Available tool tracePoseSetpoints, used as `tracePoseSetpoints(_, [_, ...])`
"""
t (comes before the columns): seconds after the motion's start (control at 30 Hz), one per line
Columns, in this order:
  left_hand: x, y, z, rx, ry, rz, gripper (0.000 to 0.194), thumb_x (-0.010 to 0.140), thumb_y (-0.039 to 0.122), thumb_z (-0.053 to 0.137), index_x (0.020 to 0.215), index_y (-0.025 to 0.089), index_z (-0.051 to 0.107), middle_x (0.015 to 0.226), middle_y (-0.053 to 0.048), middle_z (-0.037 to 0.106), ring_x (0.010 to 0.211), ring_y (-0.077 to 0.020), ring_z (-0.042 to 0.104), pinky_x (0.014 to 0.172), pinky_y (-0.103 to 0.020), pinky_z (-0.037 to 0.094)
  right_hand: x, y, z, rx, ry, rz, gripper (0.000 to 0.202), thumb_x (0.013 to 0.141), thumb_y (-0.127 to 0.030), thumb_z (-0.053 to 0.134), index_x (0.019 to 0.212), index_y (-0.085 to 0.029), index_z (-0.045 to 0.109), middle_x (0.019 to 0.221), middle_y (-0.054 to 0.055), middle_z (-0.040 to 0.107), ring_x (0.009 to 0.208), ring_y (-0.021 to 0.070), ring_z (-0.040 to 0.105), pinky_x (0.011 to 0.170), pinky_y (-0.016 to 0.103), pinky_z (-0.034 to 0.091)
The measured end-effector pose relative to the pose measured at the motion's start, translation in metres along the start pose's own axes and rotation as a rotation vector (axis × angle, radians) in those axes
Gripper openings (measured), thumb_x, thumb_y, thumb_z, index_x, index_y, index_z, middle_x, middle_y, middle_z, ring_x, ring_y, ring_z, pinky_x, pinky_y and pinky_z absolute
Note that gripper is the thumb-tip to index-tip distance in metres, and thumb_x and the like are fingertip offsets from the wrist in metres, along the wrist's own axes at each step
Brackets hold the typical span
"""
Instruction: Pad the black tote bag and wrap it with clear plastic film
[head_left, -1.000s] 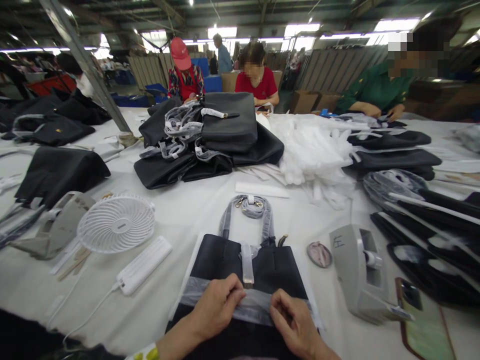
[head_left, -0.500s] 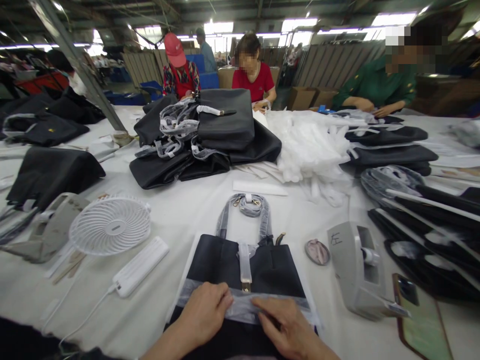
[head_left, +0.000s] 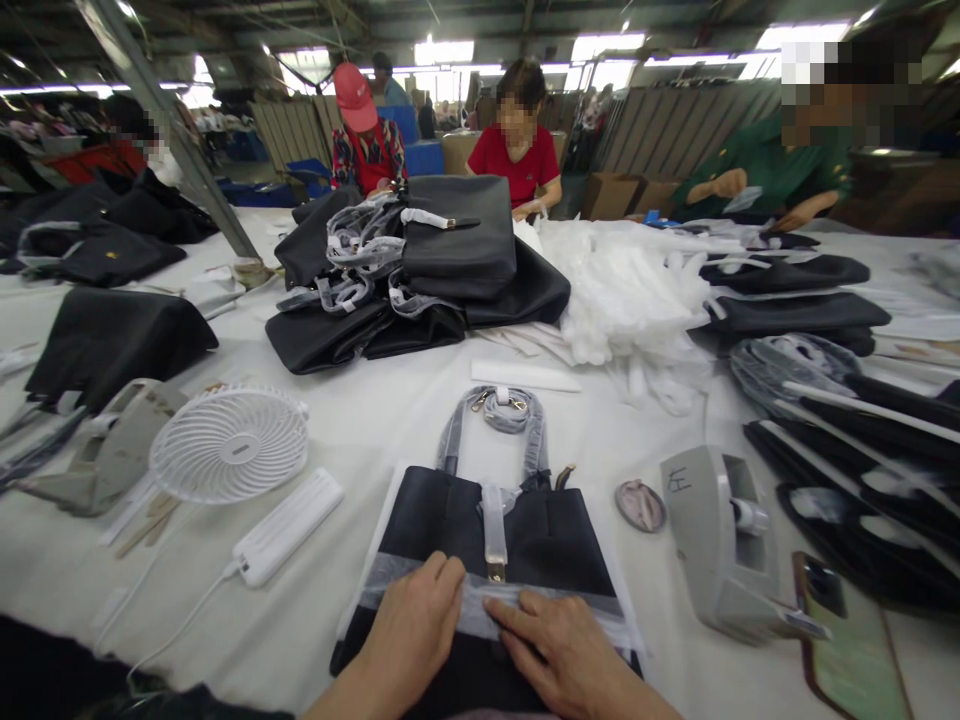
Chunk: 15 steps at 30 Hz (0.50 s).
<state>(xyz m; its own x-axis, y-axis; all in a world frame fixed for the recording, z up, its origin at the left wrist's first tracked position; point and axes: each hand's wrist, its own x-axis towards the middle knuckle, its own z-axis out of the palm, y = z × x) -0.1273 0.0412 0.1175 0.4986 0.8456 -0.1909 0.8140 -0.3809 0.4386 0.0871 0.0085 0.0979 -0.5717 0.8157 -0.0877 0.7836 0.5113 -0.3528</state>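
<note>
Hands have drawn closer since a second ago: the left hand and right hand now lie flat, fingers extended and pressing rather than pinching, on the translucent wrapping strip across the black handbag at bottom centre. Smooth matte leather, a cream strap with gold clasp and film-wrapped handles show above on the white table.

both hands flat on bag
</note>
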Motion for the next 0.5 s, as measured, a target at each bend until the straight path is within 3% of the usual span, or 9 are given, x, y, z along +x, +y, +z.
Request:
tracePoseSetpoints(0.1, [-0.017,0.009,0.019,0.012,0.049,0.273,0.037,0.089,0.010,0.036,0.121,0.015,0.053,0.121,-0.014,0.063,0.103,-0.0215,0.064,0.087,-0.030,0.055,0.002,-0.001,0.002,-0.010,-0.030,0.016,0.025,0.094,-0.030,0.042,0.110,-0.027,0.059,0.079,0.001,0.061,0.066,0.0150,0.058,0.055,0.031,0.025])
tracePoseSetpoints(0.17, [-0.026,0.012,0.038,0.132,-0.005,0.325,0.054,0.085,0.013,0.046,0.139,0.010,0.038,0.140,-0.016,0.048,0.099,-0.0225,0.066,0.079,-0.027,0.059,0.003,-0.001,0.002,-0.025,-0.058,0.028,0.023,0.094,-0.031,0.040,0.102,-0.025,0.062,0.078,0.001,0.061,0.065,0.0153,0.058,0.055,0.032,0.024])
tracePoseSetpoints(0.3, [-0.035,0.012,0.063,0.412,-0.047,0.097,0.070,0.083,0.021,0.058,0.146,0.017,0.028,0.151,-0.012,0.026,0.066,-0.0197,0.069,0.048,-0.030,0.060,0.002,-0.002,0.002,-0.042,-0.080,0.030,0.033,0.094,-0.029,0.040,0.124,-0.032,0.052,0.080,0.000,0.062,0.068,0.0177,0.061,0.055,0.032,0.025])
tracePoseSetpoints(0.5, [-0.038,-0.001,0.049,0.417,-0.044,-0.052,0.068,0.086,0.030,0.058,0.146,0.019,0.028,0.153,-0.010,0.016,0.060,-0.0183,0.068,0.045,-0.034,0.060,-0.001,0.000,0.009,-0.045,-0.037,0.046,0.041,0.093,-0.035,0.043,0.134,-0.034,0.042,0.093,0.002,0.065,0.077,0.0202,0.065,0.060,0.031,0.032])
